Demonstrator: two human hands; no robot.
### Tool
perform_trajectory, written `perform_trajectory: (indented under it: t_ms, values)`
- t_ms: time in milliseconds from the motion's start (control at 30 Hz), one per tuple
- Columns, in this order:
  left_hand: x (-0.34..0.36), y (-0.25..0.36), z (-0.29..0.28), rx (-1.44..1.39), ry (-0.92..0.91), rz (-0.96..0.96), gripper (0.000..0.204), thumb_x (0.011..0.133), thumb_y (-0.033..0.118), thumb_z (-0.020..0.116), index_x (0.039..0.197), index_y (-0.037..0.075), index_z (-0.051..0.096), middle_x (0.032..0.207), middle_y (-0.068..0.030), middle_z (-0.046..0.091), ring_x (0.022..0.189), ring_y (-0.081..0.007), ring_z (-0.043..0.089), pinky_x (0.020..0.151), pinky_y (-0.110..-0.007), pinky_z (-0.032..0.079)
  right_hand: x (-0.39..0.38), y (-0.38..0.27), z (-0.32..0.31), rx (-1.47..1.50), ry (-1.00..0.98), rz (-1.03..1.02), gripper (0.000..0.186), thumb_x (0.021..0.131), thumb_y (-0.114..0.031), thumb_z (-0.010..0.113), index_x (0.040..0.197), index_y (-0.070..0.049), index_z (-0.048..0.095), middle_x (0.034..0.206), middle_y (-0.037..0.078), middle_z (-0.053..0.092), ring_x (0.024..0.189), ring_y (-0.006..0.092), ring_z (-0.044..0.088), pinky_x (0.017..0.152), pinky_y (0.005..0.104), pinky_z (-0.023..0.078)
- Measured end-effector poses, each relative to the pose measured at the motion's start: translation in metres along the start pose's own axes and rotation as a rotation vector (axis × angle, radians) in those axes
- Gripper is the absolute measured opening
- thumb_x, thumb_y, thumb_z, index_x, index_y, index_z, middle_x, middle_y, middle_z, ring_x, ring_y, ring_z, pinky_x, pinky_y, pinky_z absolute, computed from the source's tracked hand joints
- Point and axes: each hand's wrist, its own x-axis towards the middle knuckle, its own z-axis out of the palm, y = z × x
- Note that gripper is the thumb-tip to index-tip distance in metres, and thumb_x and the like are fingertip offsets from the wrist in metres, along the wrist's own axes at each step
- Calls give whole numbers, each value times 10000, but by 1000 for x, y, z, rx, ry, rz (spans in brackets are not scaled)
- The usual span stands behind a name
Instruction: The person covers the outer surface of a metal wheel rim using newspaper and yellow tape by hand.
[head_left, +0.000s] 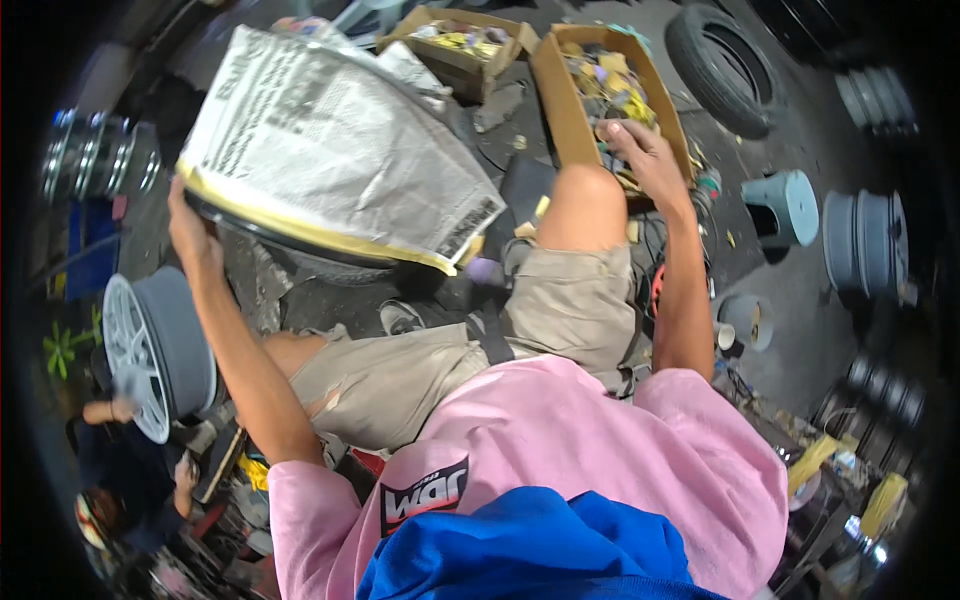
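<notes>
So newspaper [340,150] and yellow tape [320,238] are on, far edge unclear; left hand [195,232] grips wheel rim [262,234], right hand [645,160] apart, hold unclear.

Workshop floor [795,290]: dark grey, scuffed, littered with scraps. We count one loose tyre [688,60] lying at upper right, a pale blue stool [795,207] below it, and grey wheel rims [868,240] near the right edge. On the left we see shiny rims [90,155] standing in a row, a blue panel [92,250] beneath, then a green plant [60,350]. Light reaches the right-hand floor; margins run dark, walls we cannot make out.
</notes>
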Motion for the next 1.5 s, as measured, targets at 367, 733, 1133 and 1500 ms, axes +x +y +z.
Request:
perform_trajectory:
  t_ms: [367, 733, 1133, 1500]
  values:
    - [-43, -15, 17, 159, 18, 27, 897, 1063, 655, 92, 1534, -49, 387, 1578, -164, 449, 1474, -319, 397, 1249, -423, 267, -117, 141, 55, 354, -293, 903, 670, 949, -596, 654, 1247, 2, 699, 1206, 111, 719, 1087, 191, 675, 930, 329, 533]
    - [-33, 26, -11, 128, 46, 149, 986, 1049, 661, 50, 1448, -155, 434, 1493, -279, 497, 1449, -388, 416, 1249, -484, 299, -227, 288, 3, -562, 163, 768, 311, 842, -337, 736, 925, -37, 734, 936, 208, 736, 959, 389, 713, 832, 478, 544]
    - [-82, 84, -86, 238, -44, 393, 492, 1125, 312, 366, 1183, -112, 608, 1139, -260, 684, 1080, -398, 668, 1049, -512, 534, -231, 270, -35, -772, 71, 406, 195, 884, -122, 621, 1030, -39, 719, 1035, 229, 684, 975, 442, 670, 838, 504, 536]
    - [-191, 77, 14, 570, -289, 536, 432, 1112, 253, 464, 942, -74, 691, 916, -137, 708, 856, -197, 684, 846, -327, 558, -262, 307, 1, -1388, -318, 165, 223, 924, -237, 616, 1097, -121, 696, 1268, 82, 505, 1119, 277, 543, 852, 437, 500]
